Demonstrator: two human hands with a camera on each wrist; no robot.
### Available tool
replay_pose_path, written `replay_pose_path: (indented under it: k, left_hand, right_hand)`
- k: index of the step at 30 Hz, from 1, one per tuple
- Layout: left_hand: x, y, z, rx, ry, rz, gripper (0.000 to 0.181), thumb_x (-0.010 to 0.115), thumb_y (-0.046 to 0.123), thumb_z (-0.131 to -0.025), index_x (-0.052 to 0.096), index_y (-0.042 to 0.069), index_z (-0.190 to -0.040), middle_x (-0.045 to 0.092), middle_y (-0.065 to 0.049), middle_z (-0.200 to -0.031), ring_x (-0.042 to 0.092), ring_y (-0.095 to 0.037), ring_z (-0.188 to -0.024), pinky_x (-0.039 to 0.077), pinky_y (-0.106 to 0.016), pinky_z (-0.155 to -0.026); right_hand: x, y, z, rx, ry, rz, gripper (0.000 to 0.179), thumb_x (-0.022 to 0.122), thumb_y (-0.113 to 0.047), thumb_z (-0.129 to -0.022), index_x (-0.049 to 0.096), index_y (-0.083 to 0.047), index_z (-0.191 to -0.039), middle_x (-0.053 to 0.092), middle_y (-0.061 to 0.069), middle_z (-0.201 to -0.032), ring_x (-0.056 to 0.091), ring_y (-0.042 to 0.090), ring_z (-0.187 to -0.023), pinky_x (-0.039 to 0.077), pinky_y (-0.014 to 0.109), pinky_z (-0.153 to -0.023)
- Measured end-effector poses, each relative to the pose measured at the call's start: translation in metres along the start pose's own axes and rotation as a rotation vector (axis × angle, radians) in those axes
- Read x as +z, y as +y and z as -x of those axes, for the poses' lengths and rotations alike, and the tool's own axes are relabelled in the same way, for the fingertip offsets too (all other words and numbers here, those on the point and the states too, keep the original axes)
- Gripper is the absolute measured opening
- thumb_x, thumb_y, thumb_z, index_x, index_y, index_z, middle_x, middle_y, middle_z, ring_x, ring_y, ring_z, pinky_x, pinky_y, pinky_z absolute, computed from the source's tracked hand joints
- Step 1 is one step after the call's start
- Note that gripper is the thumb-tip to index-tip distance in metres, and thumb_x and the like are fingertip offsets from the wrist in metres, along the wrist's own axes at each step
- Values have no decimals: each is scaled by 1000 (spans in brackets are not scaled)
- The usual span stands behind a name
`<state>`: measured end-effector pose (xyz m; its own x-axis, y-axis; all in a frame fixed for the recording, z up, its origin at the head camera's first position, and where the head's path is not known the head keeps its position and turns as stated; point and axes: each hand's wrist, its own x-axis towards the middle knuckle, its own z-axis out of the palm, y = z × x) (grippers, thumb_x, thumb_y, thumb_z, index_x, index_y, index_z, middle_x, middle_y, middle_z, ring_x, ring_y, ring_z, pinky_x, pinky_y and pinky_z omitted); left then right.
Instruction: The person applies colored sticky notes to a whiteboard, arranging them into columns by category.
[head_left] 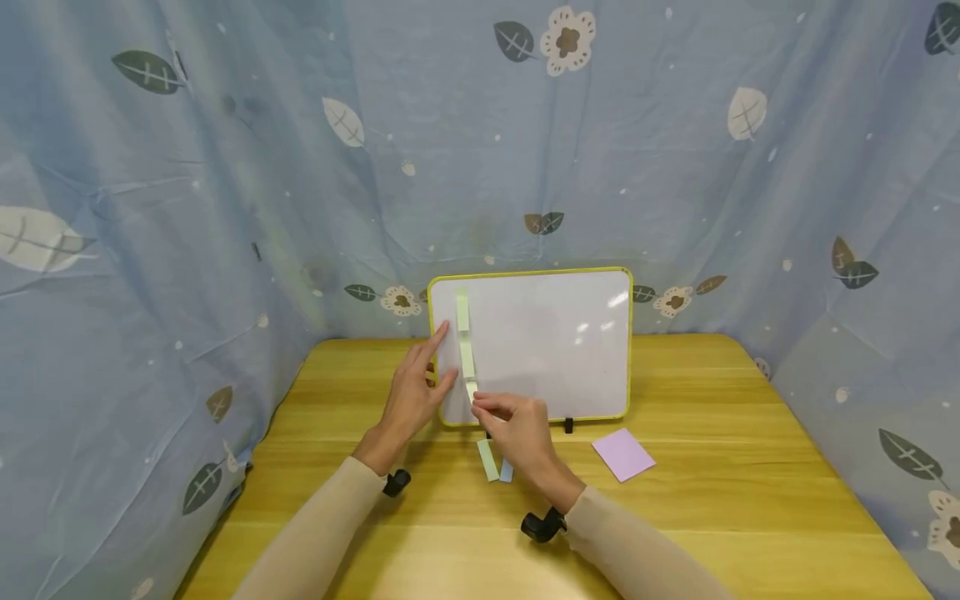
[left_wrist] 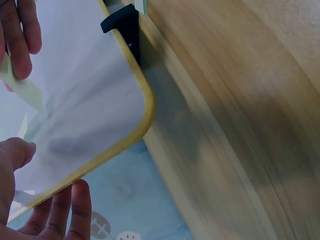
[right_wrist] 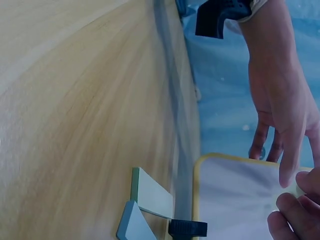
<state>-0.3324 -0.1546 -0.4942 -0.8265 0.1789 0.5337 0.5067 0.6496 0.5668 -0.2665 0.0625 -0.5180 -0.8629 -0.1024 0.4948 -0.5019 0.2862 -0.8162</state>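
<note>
On the table (head_left: 450,554), a green stack (head_left: 488,461) and blue stack (head_left: 507,472) lay nearest. Right hand (head_left: 521,427) pinched a pale green strip (head_left: 471,390), lower left of the whiteboard (head_left: 547,350); left hand (head_left: 409,393) gripped its left edge. Two strips (head_left: 462,311) ran above; floral curtain (head_left: 450,125) hung behind.

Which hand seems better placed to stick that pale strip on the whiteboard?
Probably the right hand: it pinches the pale strip in front of the whiteboard, while the left hand grips the board's left edge.
</note>
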Motion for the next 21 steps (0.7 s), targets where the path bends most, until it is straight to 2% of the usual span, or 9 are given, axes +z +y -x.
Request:
replay_pose_path:
  k: [4,9,14,21]
  left_hand:
    - [1,-3,1,-6,-1,-18,91,85,13,-108,38,35,-184,70,-19,-139,72,-29,-101,70,-40,-83]
    - [1,-4,0,3,11,-32,95,87,10,-107,38,34,-184,70,-19,-133,71,-29,-98,70,-40,-81]
    - [2,-3,-1,5,13,-31,97,87,9,-106,38,35,-184,70,-20,-131,72,-30,-98,70,-42,-80]
    - [4,-2,0,18,8,-33,96,89,11,-105,39,31,-184,71,-20,-133,71,-28,-96,68,-36,-78]
  right_hand:
    - [5,-1,0,-7,0,23,14,89,-5,-103,91,2,-115,89,14,-127,90,30,-112,72,35,-94]
    - [8,-2,-1,-26,21,38,12,89,-4,-103,92,1,-114,89,14,-126,90,31,-110,73,40,-93]
    - [10,-1,-4,-25,44,55,12,89,-4,-103,92,1,-113,89,13,-124,90,29,-109,72,35,-93]
    - [14,4,-4,5,55,45,11,89,-2,-102,92,2,-112,89,14,-123,90,29,-109,71,31,-93]
